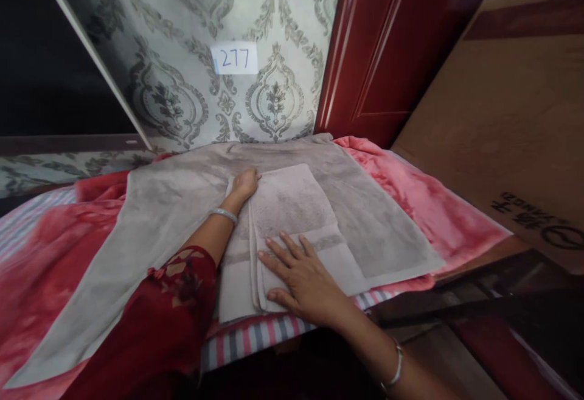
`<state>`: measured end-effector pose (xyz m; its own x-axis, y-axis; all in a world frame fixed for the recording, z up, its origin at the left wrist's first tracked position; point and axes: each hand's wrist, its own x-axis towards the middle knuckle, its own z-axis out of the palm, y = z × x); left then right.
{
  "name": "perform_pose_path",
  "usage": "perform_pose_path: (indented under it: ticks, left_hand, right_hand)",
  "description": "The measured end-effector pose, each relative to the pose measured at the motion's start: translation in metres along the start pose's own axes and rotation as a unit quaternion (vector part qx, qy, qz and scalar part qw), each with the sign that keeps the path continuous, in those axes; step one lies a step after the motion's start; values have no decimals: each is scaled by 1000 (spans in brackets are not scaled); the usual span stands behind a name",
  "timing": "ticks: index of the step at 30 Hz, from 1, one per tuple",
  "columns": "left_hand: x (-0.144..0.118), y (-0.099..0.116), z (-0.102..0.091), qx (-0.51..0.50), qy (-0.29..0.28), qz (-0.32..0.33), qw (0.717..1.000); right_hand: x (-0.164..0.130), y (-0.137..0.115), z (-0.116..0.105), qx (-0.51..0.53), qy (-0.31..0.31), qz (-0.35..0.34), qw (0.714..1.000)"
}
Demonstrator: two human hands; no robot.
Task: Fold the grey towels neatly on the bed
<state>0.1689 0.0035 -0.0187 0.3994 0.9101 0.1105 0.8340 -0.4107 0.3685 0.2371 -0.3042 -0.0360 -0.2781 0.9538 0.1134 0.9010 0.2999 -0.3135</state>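
Observation:
A pale grey-pink towel (292, 202) with a darker band near its front end lies partly folded over itself, its folded edge running from front to back. At the far left corner of the folded-over part, my left hand (246, 184) is closed on the towel; the fingertips are hidden. My right hand (303, 272) rests flat on the front part of the towel, fingers spread. Under the towel a larger grey cloth (383, 223) is spread out.
Red-pink plush fabric (410, 193) and a striped cloth (255, 339) lie beneath the grey cloth. A cardboard box (511, 114) stands at the right, a dark screen (64, 59) at the left. Behind are a patterned wall, a paper marked 277 (234, 58) and a red door panel (369, 47).

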Motion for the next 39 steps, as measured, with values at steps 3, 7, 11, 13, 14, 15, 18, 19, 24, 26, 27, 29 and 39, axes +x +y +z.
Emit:
perform_pose_path:
  ticks: [3, 7, 11, 13, 14, 15, 18, 19, 24, 26, 27, 29, 39]
  left_hand:
    - [-8, 9, -14, 35, 0, 16, 999]
    - [-33, 32, -23, 68, 40, 95, 992]
    - [-53, 56, -13, 99, -32, 240, 965]
    - [-54, 61, -6, 118, -82, 263, 954]
    - [-54, 62, -2, 124, -95, 261, 953]
    - [-52, 62, 2, 126, -98, 255, 954]
    - [-48, 58, 12, 129, -79, 251, 956]
    - [-47, 57, 14, 130, -75, 251, 956]
    - [-48, 54, 20, 134, -81, 253, 955]
    - [-48, 53, 20, 133, -74, 255, 955]
    - [-49, 52, 20, 131, -70, 256, 955]
    - [-50, 52, 20, 129, -63, 258, 955]
    - [-63, 41, 3, 134, -95, 279, 946]
  right_hand:
    - [-1, -3, 1, 8, 5, 4, 1000]
    - [-2, -11, 5, 25, 14, 7, 1000]
    - [-3, -9, -8, 48, 22, -2, 999]
    - [-6, 1, -22, 52, 49, 12, 997]
    - [-9, 9, -28, 42, 71, 36, 996]
    - [-12, 17, -33, 26, 92, 68, 993]
    - [-26, 39, -33, -13, 91, 141, 986]
    - [-31, 43, -29, -13, 76, 152, 985]
    - [-45, 45, -6, -8, 75, 176, 981]
    - [-46, 43, -3, -9, 87, 177, 980]
    - [-46, 42, -3, -8, 91, 177, 980]
    - [-45, 42, -4, -7, 96, 175, 980]
    - [-44, 44, -5, -3, 90, 184, 979]
